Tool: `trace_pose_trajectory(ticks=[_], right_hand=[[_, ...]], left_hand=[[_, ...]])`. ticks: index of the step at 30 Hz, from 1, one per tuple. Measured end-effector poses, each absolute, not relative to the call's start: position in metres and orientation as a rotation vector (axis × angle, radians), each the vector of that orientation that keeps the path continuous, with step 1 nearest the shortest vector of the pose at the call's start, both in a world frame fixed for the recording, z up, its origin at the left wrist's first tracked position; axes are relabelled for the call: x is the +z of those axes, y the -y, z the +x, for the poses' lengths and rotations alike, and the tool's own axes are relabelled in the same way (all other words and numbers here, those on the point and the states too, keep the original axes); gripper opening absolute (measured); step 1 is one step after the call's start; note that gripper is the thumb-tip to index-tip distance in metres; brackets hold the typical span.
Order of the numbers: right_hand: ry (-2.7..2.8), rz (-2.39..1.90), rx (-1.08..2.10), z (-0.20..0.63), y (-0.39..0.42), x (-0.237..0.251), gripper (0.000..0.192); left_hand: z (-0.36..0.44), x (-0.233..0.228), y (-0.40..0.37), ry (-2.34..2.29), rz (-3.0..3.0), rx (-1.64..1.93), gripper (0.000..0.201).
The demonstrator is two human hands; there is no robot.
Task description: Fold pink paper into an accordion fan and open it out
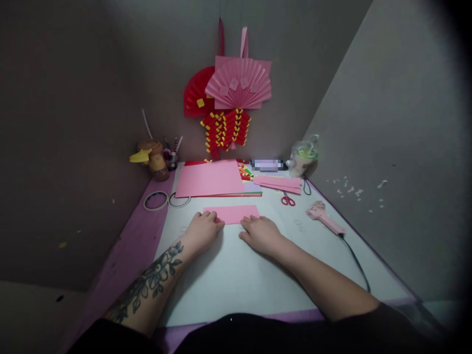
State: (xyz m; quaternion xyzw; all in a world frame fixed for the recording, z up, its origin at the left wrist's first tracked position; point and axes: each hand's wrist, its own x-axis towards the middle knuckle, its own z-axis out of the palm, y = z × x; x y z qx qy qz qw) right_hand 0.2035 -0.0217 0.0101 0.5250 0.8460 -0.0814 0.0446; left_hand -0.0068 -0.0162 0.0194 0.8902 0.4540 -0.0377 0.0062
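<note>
Pink paper strip (pixel 231 214) lies crosswise, both flat hands (pixel 202 230) (pixel 260 234) pressing it, grasping nothing.

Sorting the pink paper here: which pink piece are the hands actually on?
The small pink strip nearest the person; the left hand and right hand press its ends. The others lie farther back, untouched.

- No text, label, brand, number or sign can be read anywhere in the view.
- The pixelated patch (pixel 267 164) at the back of the counter (pixel 228 275) hides whatever stands there.
- The plastic-wrapped cup (pixel 303 158) beside it shows only a green band; any print is too small to tell.
</note>
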Motion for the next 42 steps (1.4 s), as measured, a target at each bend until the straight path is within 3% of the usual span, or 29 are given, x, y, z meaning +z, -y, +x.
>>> trace_pose_trajectory(ticks=[8, 21, 34, 38, 42], right_hand=[[-2.265, 1.782, -0.181, 0.225, 0.015, 0.025, 0.043], [-2.518, 1.723, -0.028, 0.219, 0.013, 0.008, 0.038], [-2.892, 1.518, -0.32, 0.178, 0.014, -0.014, 0.053], [-2.959, 1.362, -0.465, 0.176, 0.013, -0.018, 0.058], [-2.953, 1.348, -0.565, 0.177, 0.011, -0.022, 0.058]], left_hand=[[-0.021, 0.031, 0.015, -1.586, 2.706, -0.297, 0.027], [-0.019, 0.042, 0.016, -1.724, 2.542, -0.523, 0.03], [-0.021, 0.042, 0.014, -1.68, 2.564, -0.526, 0.029], [-0.019, 0.04, 0.013, -1.756, 2.578, -0.386, 0.027], [-0.005, 0.027, 0.018, -1.788, 2.619, 0.119, 0.03]])
